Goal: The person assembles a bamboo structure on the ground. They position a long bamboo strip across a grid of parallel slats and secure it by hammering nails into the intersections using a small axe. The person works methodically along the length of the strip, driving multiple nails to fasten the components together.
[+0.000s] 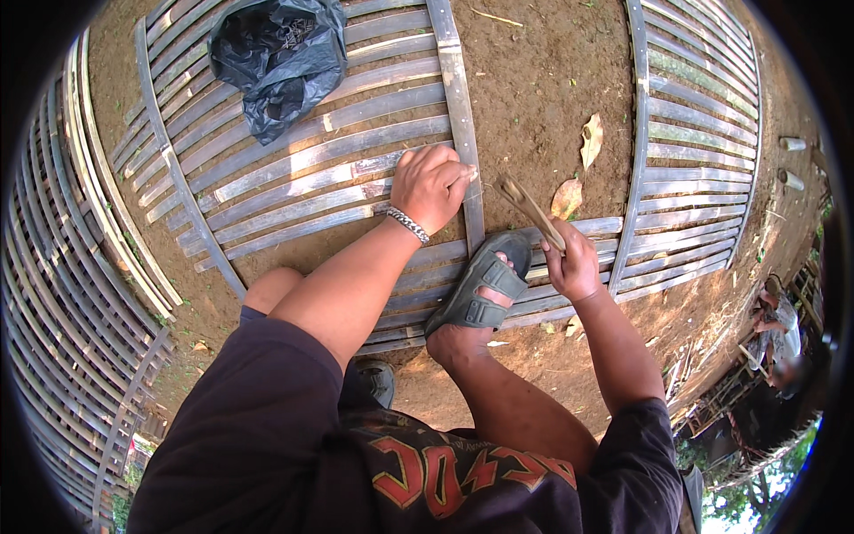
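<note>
My left hand [433, 189], with a chain bracelet on its wrist, rests on the bamboo slats [356, 165] beside a crosswise strip [459, 107]. Its fingers are curled, with thumb and forefinger pinched together over the strip; anything between them is too small to make out. In my right hand [576, 267] is a short brown wooden tool [532, 210], its thicker, darker end pointing up and left toward the left hand. That end hangs apart from the strip. My sandalled foot [485, 289] presses on the slats between both hands.
A black plastic bag [298, 84] lies open on the panel, small dark pieces inside. Another slatted panel section [694, 133] spreads right; more slats [62, 294] stand left. Dry leaves [591, 142] lie on bare soil. A person [783, 329] is at far right.
</note>
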Tool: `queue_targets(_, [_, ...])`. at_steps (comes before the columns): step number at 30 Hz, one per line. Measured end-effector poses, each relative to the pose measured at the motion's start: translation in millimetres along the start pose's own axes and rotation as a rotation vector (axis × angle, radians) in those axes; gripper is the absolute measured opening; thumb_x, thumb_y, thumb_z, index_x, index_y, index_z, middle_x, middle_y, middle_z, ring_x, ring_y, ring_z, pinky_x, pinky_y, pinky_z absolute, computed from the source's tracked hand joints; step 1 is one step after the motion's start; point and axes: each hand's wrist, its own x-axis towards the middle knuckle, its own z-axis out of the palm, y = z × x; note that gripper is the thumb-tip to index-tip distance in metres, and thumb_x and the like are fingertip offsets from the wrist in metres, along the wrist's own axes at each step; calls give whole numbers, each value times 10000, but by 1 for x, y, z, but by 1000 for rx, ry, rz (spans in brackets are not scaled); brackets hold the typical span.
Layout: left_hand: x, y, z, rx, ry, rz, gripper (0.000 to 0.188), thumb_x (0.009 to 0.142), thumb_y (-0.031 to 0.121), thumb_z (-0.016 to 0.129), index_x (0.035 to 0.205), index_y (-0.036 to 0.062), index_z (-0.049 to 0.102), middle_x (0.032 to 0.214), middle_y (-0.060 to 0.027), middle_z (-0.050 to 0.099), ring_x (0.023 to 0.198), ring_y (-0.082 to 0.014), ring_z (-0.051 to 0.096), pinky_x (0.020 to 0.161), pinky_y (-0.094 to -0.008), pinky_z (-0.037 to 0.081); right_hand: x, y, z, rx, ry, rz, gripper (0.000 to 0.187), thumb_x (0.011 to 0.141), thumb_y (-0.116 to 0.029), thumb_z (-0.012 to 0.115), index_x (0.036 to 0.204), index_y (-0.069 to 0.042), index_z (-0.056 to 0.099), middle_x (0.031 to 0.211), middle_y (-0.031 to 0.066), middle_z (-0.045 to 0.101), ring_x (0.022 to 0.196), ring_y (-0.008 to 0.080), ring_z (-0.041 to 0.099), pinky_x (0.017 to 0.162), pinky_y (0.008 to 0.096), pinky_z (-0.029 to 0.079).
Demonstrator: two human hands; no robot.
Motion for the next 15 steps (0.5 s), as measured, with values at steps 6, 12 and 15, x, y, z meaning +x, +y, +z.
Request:
queue_targets(6, [-4,-2,0,18,-26,-10,48,804,135,753,851,139,744,911,6,652,905,-228,641,820,-387,426,2,-4,0,-35,-113,142,373,928,-53,676,1282,-8,568,1033,240,703,889,457,692,759,474,567])
queue_targets(12, [0,-3,1,3,-5,8,48,807,138,758,853,139,747,912,7,652,908,-226,640,823,-386,428,2,-4,-1,-92,-219,192,332,942,-51,667,1258,7,584,1046,232,708,896,449,695,755,477,568])
queue_targets(15, [-4,-1,0,6,-37,-10,50,809,142,764,857,141,750,912,3,652,909,-224,640,821,-380,429,-2,-8,-2,-63,-112,156,296,941,-45,665,1221,10,584,1052,229,710,907,441,700,768,470,570])
